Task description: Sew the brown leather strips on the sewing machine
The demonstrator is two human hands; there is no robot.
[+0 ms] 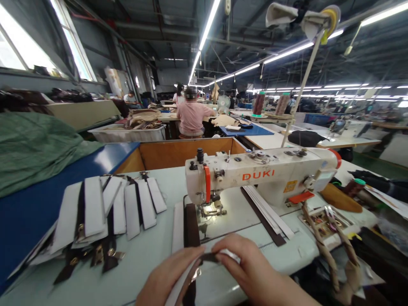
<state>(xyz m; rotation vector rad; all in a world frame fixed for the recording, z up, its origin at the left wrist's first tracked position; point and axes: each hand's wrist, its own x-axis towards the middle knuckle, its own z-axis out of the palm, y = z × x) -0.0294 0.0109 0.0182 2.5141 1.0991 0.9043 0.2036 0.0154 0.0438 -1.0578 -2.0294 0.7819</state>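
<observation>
My left hand (167,278) and my right hand (247,265) meet at the front of the sewing table. Both pinch a dark leather strap (208,257) backed by a white strip, and its lower end hangs below the left hand. Just beyond them, a dark brown strap (191,223) lies by the lit presser foot (212,209) of a white DUKI sewing machine (258,174). Several white-backed straps with metal buckles (110,212) overlap on the table to my left.
A small tray of metal hardware (323,223) and tan straps (333,255) sit to the right of the machine. Green cloth (35,148) lies on a blue table to the left. Beyond a wooden bin, a seated person in a pink shirt (191,117) works.
</observation>
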